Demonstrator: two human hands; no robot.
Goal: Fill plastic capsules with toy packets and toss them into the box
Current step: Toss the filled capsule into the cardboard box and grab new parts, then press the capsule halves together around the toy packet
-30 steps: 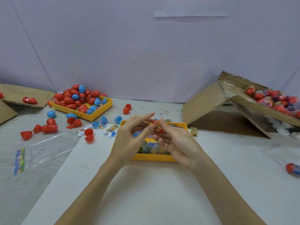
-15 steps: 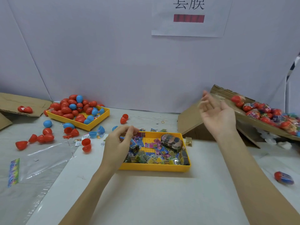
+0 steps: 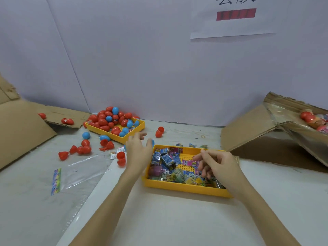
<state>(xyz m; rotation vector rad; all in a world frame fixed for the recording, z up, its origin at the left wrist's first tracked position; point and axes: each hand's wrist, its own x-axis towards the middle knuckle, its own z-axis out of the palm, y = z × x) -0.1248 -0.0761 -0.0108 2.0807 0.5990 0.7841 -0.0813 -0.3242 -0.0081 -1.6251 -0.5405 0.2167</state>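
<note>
Right hand [image 3: 215,165] over packet tray [image 3: 184,189], fingers loosely curled, empty, to pick packet; left hand [image 3: 138,151] fingers spread, reaching toward capsule tray [image 3: 132,133].

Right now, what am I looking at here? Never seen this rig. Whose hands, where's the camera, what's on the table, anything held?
No machine: a person works bare-handed, and one head-worn camera looks forward and down. The left hand reaches, fingers spread, toward the far yellow tray heaped with red and blue capsules; it holds nothing. The right hand hangs with curled fingers over the near yellow tray of toy packets; whether it pinches a packet is unclear. Loose capsule halves and a clear plastic bag lie at left. The cardboard box at right holds filled capsules.
</note>
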